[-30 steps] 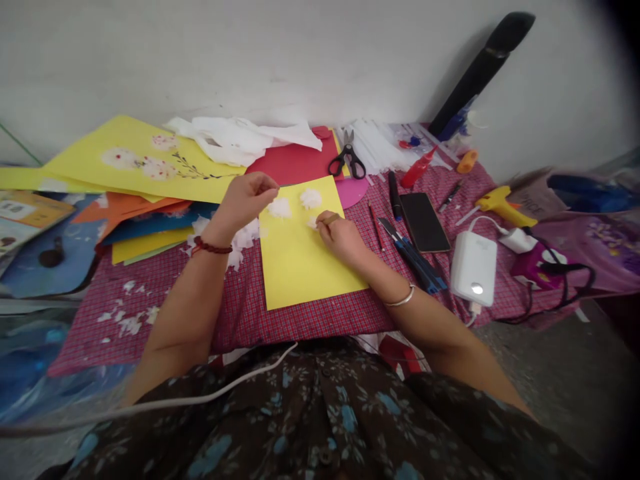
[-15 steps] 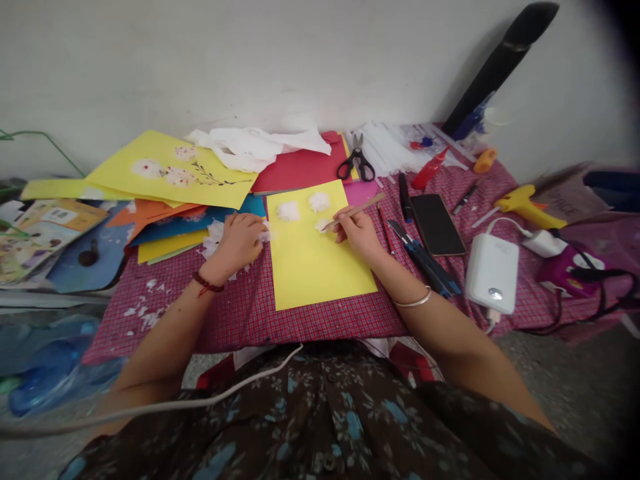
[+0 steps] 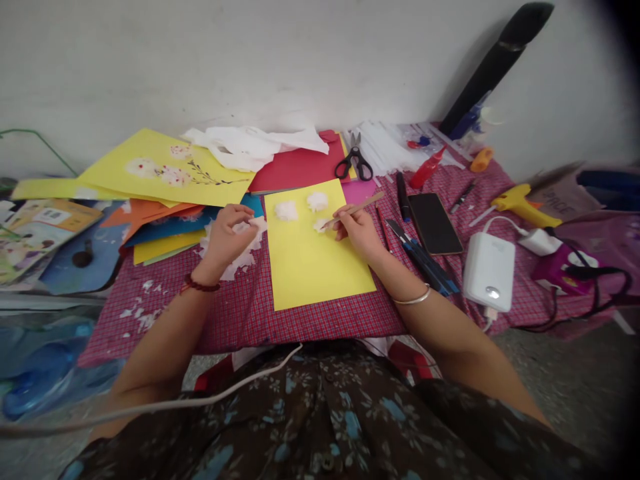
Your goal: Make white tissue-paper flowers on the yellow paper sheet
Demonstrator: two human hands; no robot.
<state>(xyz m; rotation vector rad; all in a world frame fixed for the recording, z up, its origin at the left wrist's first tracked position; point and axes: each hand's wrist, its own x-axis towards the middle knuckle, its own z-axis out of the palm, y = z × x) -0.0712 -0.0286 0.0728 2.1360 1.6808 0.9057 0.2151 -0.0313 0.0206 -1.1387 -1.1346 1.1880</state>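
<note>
A yellow sheet (image 3: 315, 257) lies on the red checked cloth (image 3: 250, 310) in front of me. Two white tissue tufts (image 3: 287, 211) sit near its far edge, and a third small tuft (image 3: 320, 225) lies beside them. My right hand (image 3: 356, 231) is closed on a thin wooden stick (image 3: 357, 209), whose tip touches that third tuft. My left hand (image 3: 226, 238) rests left of the sheet, over a heap of white tissue pieces (image 3: 240, 250), fingers pinched on a bit of tissue.
Coloured sheets (image 3: 165, 170) and crumpled white tissue (image 3: 250, 143) are stacked at the back left. Scissors (image 3: 354, 162), a red bottle (image 3: 427, 170), pens (image 3: 420, 257), a phone (image 3: 434, 223), a white power bank (image 3: 489, 271) and a yellow glue gun (image 3: 523, 203) lie on the right. A wall stands behind.
My left hand came down from the sheet's far edge to the tissue heap on the left and lifted slightly. The stick in my right hand now points out to the upper right.
</note>
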